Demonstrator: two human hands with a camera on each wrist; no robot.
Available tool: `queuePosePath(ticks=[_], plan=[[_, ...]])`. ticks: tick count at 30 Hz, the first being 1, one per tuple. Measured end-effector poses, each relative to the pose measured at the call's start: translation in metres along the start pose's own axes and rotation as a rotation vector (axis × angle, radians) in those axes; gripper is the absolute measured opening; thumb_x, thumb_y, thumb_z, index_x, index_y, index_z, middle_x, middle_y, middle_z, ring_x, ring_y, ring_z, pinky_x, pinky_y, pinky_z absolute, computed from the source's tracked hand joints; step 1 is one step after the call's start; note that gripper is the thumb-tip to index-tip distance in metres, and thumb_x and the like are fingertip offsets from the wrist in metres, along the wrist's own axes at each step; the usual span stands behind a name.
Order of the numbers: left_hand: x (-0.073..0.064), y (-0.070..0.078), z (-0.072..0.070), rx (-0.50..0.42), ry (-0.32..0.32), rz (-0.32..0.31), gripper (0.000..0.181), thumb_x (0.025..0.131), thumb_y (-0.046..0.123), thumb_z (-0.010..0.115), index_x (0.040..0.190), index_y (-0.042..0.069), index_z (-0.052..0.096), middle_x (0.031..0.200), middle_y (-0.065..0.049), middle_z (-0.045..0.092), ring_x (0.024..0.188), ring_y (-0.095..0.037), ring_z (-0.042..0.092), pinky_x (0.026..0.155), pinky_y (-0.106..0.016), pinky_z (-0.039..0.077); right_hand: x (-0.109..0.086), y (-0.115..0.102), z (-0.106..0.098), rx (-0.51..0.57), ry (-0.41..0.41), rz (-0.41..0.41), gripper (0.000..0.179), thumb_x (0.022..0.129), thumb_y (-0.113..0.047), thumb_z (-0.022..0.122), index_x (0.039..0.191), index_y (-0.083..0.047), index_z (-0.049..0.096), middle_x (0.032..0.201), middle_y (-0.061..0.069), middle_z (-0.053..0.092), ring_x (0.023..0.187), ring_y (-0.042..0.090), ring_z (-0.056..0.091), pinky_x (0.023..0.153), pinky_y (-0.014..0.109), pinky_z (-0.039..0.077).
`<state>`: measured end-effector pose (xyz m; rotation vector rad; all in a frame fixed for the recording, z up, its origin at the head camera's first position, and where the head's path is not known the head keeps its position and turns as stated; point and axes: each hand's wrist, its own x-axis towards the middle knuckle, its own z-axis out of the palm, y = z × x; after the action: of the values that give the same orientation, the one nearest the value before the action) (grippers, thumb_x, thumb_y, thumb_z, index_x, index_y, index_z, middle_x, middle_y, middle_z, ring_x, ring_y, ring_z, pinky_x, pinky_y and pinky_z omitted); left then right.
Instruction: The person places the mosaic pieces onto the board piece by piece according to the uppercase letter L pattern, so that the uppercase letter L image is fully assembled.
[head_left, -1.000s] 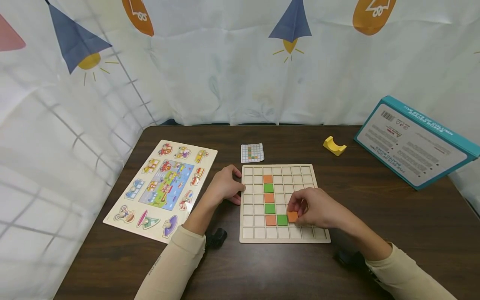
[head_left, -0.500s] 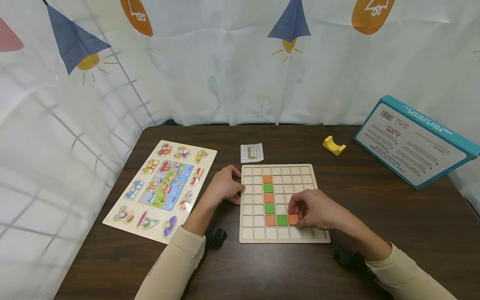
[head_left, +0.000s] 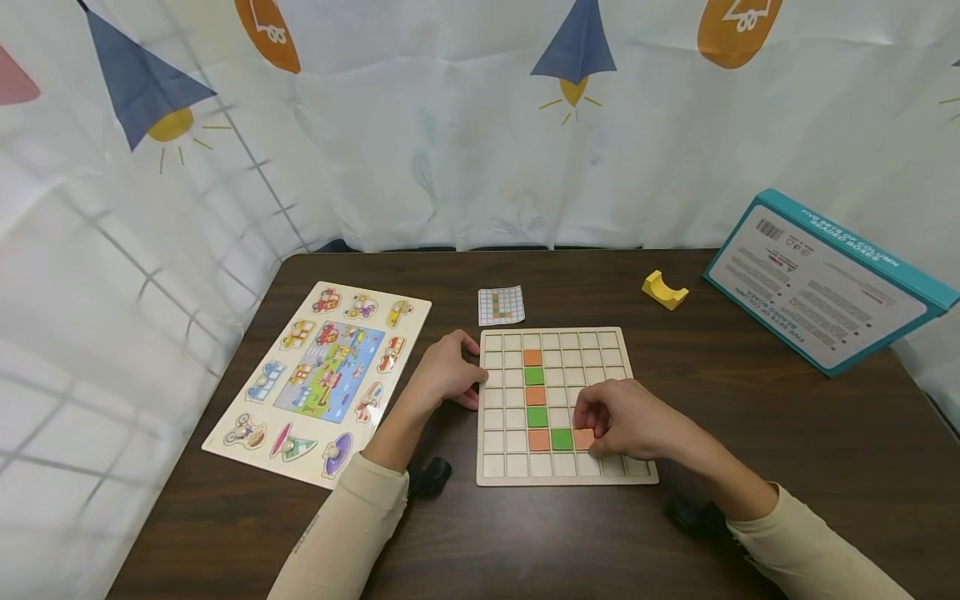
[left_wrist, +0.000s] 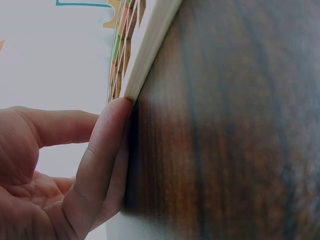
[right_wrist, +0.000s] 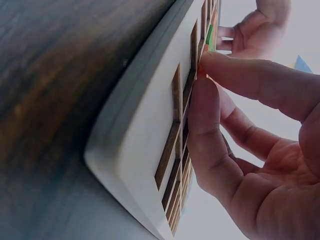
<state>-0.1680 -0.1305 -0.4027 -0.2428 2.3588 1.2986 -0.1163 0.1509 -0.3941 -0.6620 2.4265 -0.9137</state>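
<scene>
A wooden grid board [head_left: 531, 470] lies flat on the table, bearing a column of orange and green square tiles that turns right along a lower row. My right hand [head_left: 630, 419] is over the lower right of the board, thumb and finger pinching an orange tile [head_left: 582, 439] at the row's right end. That tile looks level in its cell, beside a green tile [head_left: 562, 440]. In the right wrist view the fingertips meet around the orange tile [right_wrist: 202, 68]. My left hand [head_left: 448, 371] touches the board's left edge; the left wrist view shows fingertips against its side.
A small pattern card [head_left: 501, 306] lies behind the board. To the left is a picture puzzle board [head_left: 324, 450] with vehicle and toy pieces. A yellow curved block [head_left: 664, 291] sits at the back right, near a leaning teal box [head_left: 825, 283].
The orange tile under my right hand has settled from slightly tilted to level in its cell. The right hand has barely shifted, and the left hand stays at the board's edge.
</scene>
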Motion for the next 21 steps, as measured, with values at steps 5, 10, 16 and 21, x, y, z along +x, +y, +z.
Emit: queuePosePath(ticks=[5, 10, 16, 21], plan=[[0.0001, 0.0, 0.0, -0.003, 0.0, -0.001, 0.036, 0.091, 0.002, 0.072, 0.123, 0.004, 0.055, 0.096, -0.023, 0.066, 0.05, -0.02, 0.07, 0.051, -0.036, 0.065, 0.0004, -0.0004, 0.0, -0.005, -0.003, 0.021, 0.029, 0.07, 0.002, 0.086, 0.088, -0.014, 0.069, 0.077, -0.001, 0.062, 0.071, 0.012, 0.057, 0.06, 0.023, 0.051], [-0.0007, -0.0001, -0.0003, -0.007, 0.001, -0.002, 0.036, 0.091, 0.002, 0.072, 0.123, 0.003, 0.055, 0.097, -0.023, 0.066, 0.05, -0.02, 0.07, 0.051, -0.036, 0.065, 0.0, -0.0003, -0.0018, -0.004, 0.0, 0.016, 0.027, 0.073, -0.001, 0.087, 0.088, -0.014, 0.069, 0.078, -0.001, 0.062, 0.072, 0.013, 0.057, 0.061, 0.023, 0.051], [-0.0012, -0.0003, -0.0009, -0.001, -0.001, -0.002, 0.036, 0.091, 0.002, 0.072, 0.123, 0.004, 0.055, 0.098, -0.023, 0.065, 0.051, -0.02, 0.07, 0.051, -0.036, 0.065, -0.0003, 0.0007, -0.0033, -0.028, 0.043, 0.01, 0.017, 0.082, -0.007, 0.084, 0.088, -0.015, 0.07, 0.078, -0.005, 0.062, 0.073, 0.013, 0.057, 0.061, 0.024, 0.05], [-0.0012, -0.0008, -0.0018, -0.007, -0.014, -0.003, 0.037, 0.091, 0.002, 0.072, 0.123, 0.004, 0.054, 0.096, -0.023, 0.066, 0.051, -0.02, 0.071, 0.051, -0.036, 0.065, 0.0006, 0.0032, -0.0067, -0.044, 0.092, 0.033, 0.008, 0.09, -0.009, 0.077, 0.092, -0.015, 0.073, 0.081, -0.006, 0.065, 0.075, 0.011, 0.058, 0.062, 0.024, 0.05]])
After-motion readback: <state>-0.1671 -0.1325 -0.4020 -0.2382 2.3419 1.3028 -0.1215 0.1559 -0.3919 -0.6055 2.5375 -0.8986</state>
